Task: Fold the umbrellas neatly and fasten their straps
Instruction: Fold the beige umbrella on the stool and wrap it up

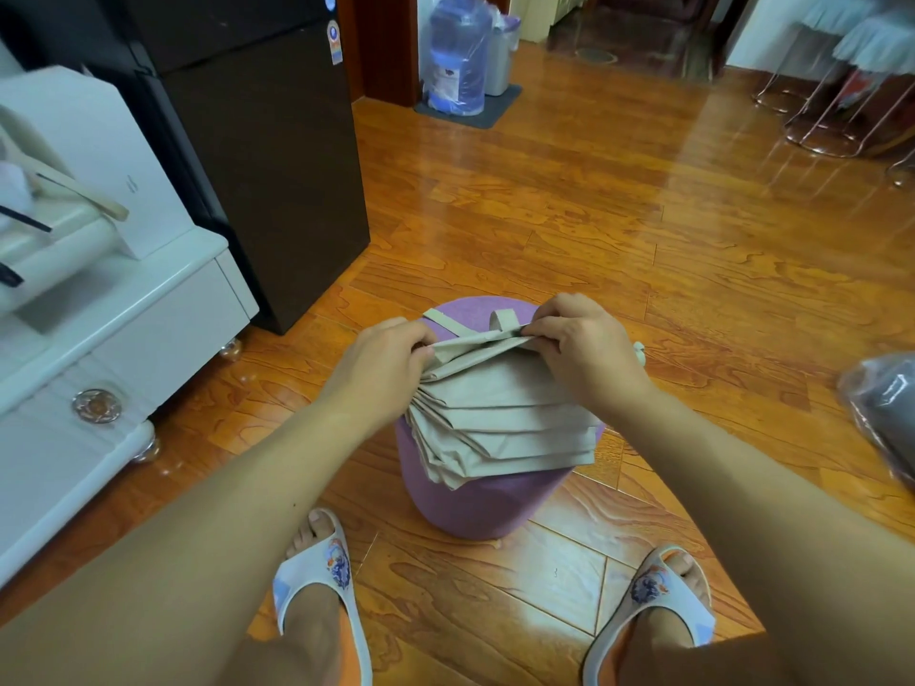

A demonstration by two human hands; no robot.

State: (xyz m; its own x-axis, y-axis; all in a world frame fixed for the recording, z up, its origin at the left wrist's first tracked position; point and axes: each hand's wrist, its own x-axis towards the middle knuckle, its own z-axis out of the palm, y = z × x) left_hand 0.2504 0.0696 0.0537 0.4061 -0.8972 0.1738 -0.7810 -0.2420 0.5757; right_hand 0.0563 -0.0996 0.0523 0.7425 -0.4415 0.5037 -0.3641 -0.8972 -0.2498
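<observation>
Two hands work one beige umbrella [500,413], which lies across the purple stool [475,507] at 12 o'clock from your feet. Your left hand [381,358] and right hand [579,339] each pinch the top pleat, fingers curled tight on cloth. Let either pinch slacken and the stacked pleats may fan apart; the loose strap [445,323] could slide underneath. At 3 o'clock, a plastic bag [881,418] holds something grey.

The umbrella [500,413] lies on the stool [475,507], between both feet, fridge [257,141] behind-left.
</observation>
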